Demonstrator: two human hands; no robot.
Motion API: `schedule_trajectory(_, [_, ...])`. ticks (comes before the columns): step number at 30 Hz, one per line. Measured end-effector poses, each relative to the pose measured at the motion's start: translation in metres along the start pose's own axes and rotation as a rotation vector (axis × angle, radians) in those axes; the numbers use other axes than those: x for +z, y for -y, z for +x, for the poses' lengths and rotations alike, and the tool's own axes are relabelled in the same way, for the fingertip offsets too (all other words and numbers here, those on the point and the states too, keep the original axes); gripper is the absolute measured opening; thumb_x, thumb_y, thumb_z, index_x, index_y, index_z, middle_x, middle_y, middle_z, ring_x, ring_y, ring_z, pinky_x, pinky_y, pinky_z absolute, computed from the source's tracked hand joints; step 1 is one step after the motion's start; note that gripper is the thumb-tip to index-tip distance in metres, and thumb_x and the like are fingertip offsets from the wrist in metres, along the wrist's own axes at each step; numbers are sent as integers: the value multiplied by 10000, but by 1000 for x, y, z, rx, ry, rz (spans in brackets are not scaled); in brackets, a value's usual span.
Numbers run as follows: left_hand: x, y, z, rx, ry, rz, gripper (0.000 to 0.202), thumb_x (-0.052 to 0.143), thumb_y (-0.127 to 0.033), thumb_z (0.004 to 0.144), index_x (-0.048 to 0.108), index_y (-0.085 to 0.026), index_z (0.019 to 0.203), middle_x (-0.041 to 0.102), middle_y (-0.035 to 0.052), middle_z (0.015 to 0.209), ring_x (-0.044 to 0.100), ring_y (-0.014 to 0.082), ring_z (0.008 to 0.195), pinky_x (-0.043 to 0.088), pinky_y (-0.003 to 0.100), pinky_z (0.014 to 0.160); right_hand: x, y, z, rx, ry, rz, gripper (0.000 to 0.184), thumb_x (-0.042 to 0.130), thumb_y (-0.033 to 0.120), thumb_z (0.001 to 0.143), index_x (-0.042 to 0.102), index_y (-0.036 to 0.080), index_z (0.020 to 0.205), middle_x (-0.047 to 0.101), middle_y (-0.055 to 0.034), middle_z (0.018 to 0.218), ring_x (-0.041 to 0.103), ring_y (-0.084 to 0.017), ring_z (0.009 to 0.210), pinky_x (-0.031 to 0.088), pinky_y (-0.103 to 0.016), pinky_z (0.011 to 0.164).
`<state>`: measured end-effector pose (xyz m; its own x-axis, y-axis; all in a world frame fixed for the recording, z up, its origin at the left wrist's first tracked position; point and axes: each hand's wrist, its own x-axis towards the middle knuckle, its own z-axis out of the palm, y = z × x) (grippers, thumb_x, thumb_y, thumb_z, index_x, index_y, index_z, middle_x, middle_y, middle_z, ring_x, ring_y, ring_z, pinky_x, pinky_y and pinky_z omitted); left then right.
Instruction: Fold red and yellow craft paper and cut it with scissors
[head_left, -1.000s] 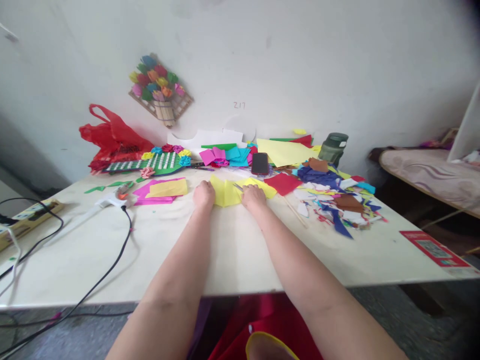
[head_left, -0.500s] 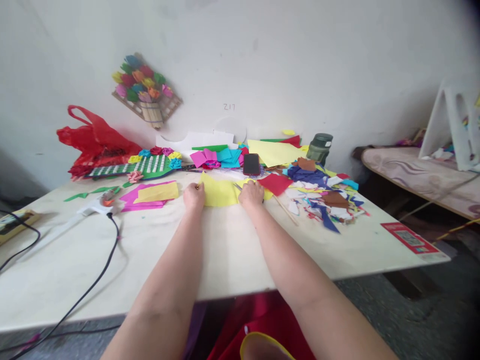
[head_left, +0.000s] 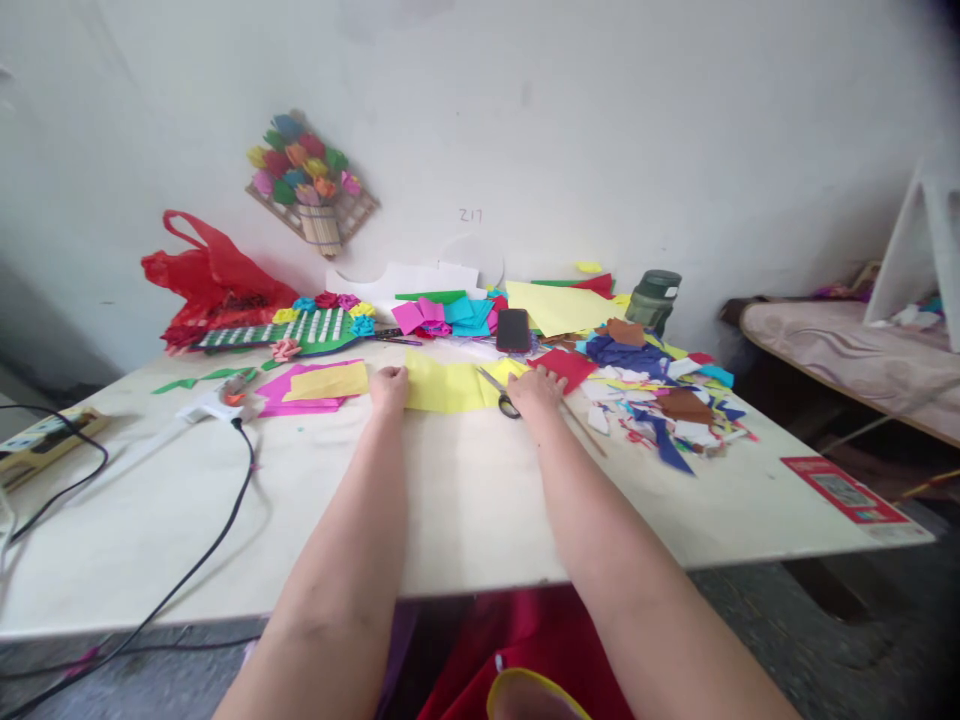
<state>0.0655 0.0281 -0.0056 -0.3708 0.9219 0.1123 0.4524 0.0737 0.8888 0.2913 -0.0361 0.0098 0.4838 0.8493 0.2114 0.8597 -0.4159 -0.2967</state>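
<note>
A strip of yellow crepe paper (head_left: 448,387) lies across the table in front of me. My left hand (head_left: 389,389) is closed on its left edge, thumb along the paper. Black-handled scissors (head_left: 506,404) rest on the right part of the strip, blades pointing up and left. Just right of them lies my right hand (head_left: 535,390), fingers stretched apart, over the paper's right end and the near edge of a red paper piece (head_left: 564,368). No object shows in that hand, though its underside is hidden.
Left are pink sheets (head_left: 274,387) with an orange-yellow piece (head_left: 328,381), a glue gun (head_left: 214,402) and its black cable. A phone (head_left: 512,330) lies behind the strip. Right are a thin stick (head_left: 585,428), a heap of scraps (head_left: 664,400) and a green bottle (head_left: 655,301).
My right hand has let go of the scissors and shifted right, its fingers spreading; the scissors now lie on the paper. My left hand stays at the left edge. The view has turned slightly left.
</note>
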Motion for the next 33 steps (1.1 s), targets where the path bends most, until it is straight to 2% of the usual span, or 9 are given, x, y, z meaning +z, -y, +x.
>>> schedule_trajectory(4, [0, -3, -3, 50, -44, 98, 232, 474, -274, 767, 646, -125, 812, 648, 120, 807, 594, 234, 810, 426, 299, 714, 2, 4, 1, -72, -182, 71, 541, 366, 330, 844, 457, 15, 1274, 368, -200, 1375, 341, -326, 1233, 167, -504, 1029])
schedule_trajectory(8, [5, 0, -1, 80, -54, 87, 246, 455, -294, 792, 638, -140, 847, 648, 115, 825, 596, 234, 813, 438, 310, 721, 1, 18, -5, -347, -293, 130, 564, 385, 310, 845, 372, 22, 1329, 275, -161, 1438, 248, -285, 1297, 98, -475, 1070])
schedule_trajectory(12, [8, 2, -3, 82, 22, -68, 286, 468, -298, 798, 614, -145, 990, 647, 110, 843, 609, 215, 782, 458, 295, 683, 5, 36, -22, -686, -273, 147, 573, 429, 297, 833, 358, 35, 1337, 267, -149, 1446, 194, -258, 1326, 88, -443, 1086])
schedule_trajectory(17, [7, 5, -3, 69, 114, -244, 427, 467, -188, 788, 496, -178, 1214, 636, 80, 796, 612, 176, 664, 472, 271, 610, 17, 52, -40, -939, -136, 130, 578, 444, 308, 836, 339, 85, 1360, 241, -114, 1463, 161, -229, 1344, 105, -403, 1095])
schedule_trajectory(23, [5, 10, 1, 105, 104, -309, 448, 486, -182, 778, 485, -179, 1227, 614, 56, 741, 584, 142, 590, 459, 238, 564, 29, 55, -46, -1013, 48, 73, 559, 379, 349, 868, 325, 125, 1377, 228, -63, 1473, 132, -193, 1361, 94, -389, 1105])
schedule_trajectory(27, [2, 12, 0, 95, 196, -332, 442, 504, -149, 740, 522, -180, 1180, 624, 49, 741, 585, 135, 588, 456, 229, 563, 31, 54, -46, -1011, 80, 61, 568, 347, 401, 876, 334, 128, 1374, 183, -42, 1485, 123, -192, 1363, 100, -394, 1106])
schedule_trajectory(33, [-5, 12, -2, 38, 305, -355, 543, 514, -72, 629, 532, -152, 1166, 618, 35, 686, 569, 134, 546, 439, 225, 534, 30, 54, -46, -1003, 89, 54, 577, 328, 413, 884, 337, 106, 1372, 174, -48, 1486, 132, -205, 1361, 101, -389, 1106])
